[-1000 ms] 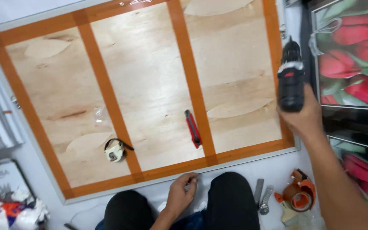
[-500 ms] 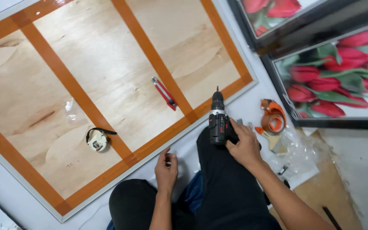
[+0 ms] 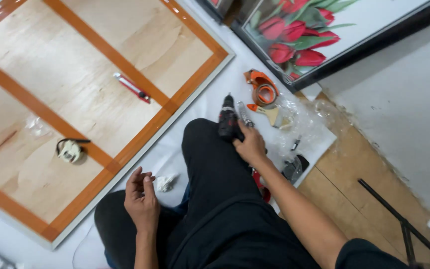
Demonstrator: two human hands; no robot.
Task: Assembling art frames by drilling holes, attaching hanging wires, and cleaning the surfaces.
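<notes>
1. Honestly, the black cordless drill with red trim (image 3: 228, 119) could tip off that black-trousered knee (image 3: 210, 149); it's perched on the slope, bit aimed away toward the white sheet (image 3: 215, 94) on the floor.
2. The right hand (image 3: 250, 145) grasps it only at the rear, so a loose wrist might drop it onto the orange tape dispenser (image 3: 261, 89) or wooden-handled brush (image 3: 267, 112) nearby.
3. The left hand (image 3: 142, 199) is loosely curled, holding nothing, beside a crumpled white scrap (image 3: 165, 182) near the framed plywood panel's (image 3: 125, 45) lower edge.
4. The drill looks compact, dark and scuffed.

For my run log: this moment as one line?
right hand: holds cordless drill on knee | left hand: empty, over lap | red cutter: on wooden panel
</notes>
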